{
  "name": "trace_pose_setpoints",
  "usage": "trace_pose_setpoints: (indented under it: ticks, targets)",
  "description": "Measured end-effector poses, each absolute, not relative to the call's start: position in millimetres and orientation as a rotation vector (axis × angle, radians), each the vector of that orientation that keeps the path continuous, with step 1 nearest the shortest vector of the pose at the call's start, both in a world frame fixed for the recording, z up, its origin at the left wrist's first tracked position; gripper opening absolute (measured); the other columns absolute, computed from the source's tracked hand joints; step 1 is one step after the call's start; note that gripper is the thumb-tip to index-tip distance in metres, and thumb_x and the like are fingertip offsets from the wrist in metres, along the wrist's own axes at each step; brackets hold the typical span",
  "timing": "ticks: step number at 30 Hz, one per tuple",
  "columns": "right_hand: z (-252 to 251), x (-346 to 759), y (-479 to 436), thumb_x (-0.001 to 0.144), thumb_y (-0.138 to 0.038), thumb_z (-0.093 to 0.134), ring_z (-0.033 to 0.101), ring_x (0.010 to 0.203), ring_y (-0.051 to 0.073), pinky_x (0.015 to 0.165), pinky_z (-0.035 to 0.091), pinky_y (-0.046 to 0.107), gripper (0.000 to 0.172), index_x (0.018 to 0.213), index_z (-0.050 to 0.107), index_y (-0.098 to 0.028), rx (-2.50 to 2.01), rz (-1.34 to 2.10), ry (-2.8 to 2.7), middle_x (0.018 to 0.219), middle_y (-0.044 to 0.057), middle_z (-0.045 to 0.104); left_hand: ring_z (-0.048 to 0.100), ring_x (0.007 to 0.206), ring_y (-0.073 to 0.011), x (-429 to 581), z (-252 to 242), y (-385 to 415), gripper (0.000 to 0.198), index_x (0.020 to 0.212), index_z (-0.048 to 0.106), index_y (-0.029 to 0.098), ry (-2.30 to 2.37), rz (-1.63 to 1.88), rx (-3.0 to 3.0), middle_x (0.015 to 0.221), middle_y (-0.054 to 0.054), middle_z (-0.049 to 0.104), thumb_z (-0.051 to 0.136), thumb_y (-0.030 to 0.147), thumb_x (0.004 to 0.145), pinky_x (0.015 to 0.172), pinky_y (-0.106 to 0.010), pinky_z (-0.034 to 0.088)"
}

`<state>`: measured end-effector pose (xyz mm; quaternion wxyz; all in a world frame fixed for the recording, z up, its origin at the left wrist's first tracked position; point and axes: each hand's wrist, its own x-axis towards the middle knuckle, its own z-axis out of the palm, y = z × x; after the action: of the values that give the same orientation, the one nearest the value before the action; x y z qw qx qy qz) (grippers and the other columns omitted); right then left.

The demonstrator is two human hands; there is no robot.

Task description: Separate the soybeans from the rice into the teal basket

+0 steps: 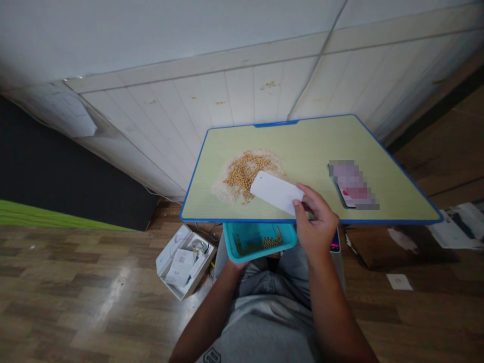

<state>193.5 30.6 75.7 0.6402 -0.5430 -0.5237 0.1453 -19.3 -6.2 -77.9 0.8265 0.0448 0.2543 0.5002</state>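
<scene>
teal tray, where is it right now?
Head view, low centre: the teal tray sits just under the table's near edge, held up by the left hand, below the bean pile and left of the right hand.

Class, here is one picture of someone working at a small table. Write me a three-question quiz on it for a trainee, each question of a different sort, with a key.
1. True or false: the right hand holds a white card over the table.
2. Where is the teal tray? A) on top of the table B) held below the table's near edge C) on the floor
3. Fill in: the pile on the table is white grains mixed with yellow ____.

Key
1. True.
2. B; the left hand, mostly hidden, is under it, and a few beans lie inside.
3. Beans.
</scene>
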Motion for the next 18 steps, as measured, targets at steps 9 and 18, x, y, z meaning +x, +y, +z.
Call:
trace_pose_setpoints:
  ticks: [9,18]
  targets:
    - [79,194,31,0.095,-0.026,0.073,0.082,0.08,0.019,0.076,0.068,0.029,0.032,0.124,0.086,-0.023,-1.216,0.304,-1.196,0.103,0.006,0.089,0.037,0.171,-0.0254,-5,-33,-5,0.062,0.103,0.084,0.032,0.837,1.1,-0.107,0.11,-0.006,0.089,0.026,0.052,0.11,0.143,-0.055,0.025]
    - [77,193,32,0.095,-0.028,0.073,0.081,0.081,0.02,0.075,0.068,0.031,0.032,0.124,0.085,-0.023,-1.231,0.234,-1.139,0.102,0.006,0.088,0.043,0.168,-0.0319,-13,-54,-7,0.06,0.108,0.086,0.032,0.776,1.075,0.026,0.121,-0.005,0.088,0.031,0.055,0.108,0.143,-0.058,0.025]
